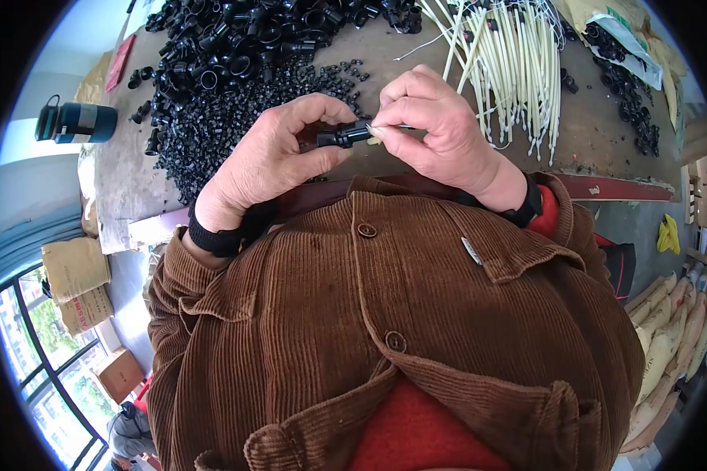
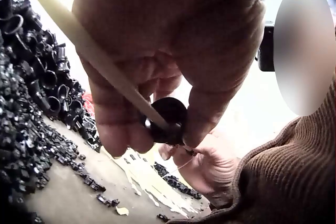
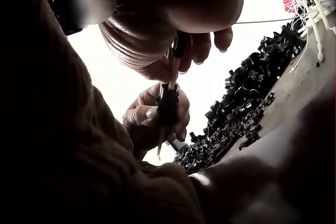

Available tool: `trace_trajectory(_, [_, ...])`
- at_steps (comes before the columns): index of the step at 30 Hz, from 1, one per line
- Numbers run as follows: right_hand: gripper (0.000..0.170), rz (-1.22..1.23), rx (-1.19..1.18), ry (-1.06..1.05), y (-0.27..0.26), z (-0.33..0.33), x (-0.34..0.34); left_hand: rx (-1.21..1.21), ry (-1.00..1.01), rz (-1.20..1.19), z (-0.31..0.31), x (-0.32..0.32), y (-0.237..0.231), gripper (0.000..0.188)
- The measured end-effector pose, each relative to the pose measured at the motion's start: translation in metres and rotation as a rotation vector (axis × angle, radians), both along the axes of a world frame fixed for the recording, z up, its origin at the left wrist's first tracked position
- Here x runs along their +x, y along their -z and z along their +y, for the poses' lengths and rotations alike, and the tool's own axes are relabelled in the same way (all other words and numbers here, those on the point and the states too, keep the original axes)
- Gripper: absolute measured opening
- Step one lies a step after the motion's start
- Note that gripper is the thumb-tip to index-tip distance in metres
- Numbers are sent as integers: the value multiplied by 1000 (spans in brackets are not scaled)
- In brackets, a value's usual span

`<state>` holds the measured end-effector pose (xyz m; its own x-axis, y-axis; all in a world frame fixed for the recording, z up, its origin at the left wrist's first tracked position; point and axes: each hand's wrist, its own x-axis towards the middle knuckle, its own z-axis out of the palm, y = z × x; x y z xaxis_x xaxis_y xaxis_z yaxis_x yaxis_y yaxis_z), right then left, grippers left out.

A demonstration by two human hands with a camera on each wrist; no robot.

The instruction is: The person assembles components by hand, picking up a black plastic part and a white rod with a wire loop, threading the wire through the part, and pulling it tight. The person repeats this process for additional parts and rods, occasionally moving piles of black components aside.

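Note:
Between the fingers and thumb of my left hand [image 1: 271, 149] is a black plastic fitting [image 1: 343, 136]. The left wrist view looks into its round open end [image 2: 170, 112], where a long cream rod or tube [image 2: 113, 71] runs into it. My right hand [image 1: 440, 129] pinches a small piece at the fitting's other end with thumb and forefinger. In the right wrist view that piece shows a pale section [image 3: 174, 73] and a dark section [image 3: 181, 45], in line with the fitting. Its exact kind I cannot tell, since the fingers partly cover it.
Large black fittings [image 1: 243, 47] are heaped behind my left hand, with a pile of small black parts [image 1: 204, 118] before them. Cream tubes with white tips [image 1: 518, 78] lie behind my right hand. Further black parts [image 1: 632, 102] lie right. A dark bottle [image 1: 86, 122] stands at the left edge.

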<state>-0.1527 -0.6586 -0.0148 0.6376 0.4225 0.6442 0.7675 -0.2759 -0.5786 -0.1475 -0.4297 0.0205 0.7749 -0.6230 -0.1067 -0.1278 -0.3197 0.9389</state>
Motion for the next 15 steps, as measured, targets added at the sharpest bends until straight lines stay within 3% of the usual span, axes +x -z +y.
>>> trace_trajectory(9, [7, 135, 66, -50, 4, 5, 0, 121, 50, -251, 0, 2, -6, 29])
trace_trajectory(15, [6, 62, -67, -25, 4, 3, 4, 121, 53, -287, -1, 2, -6, 30])
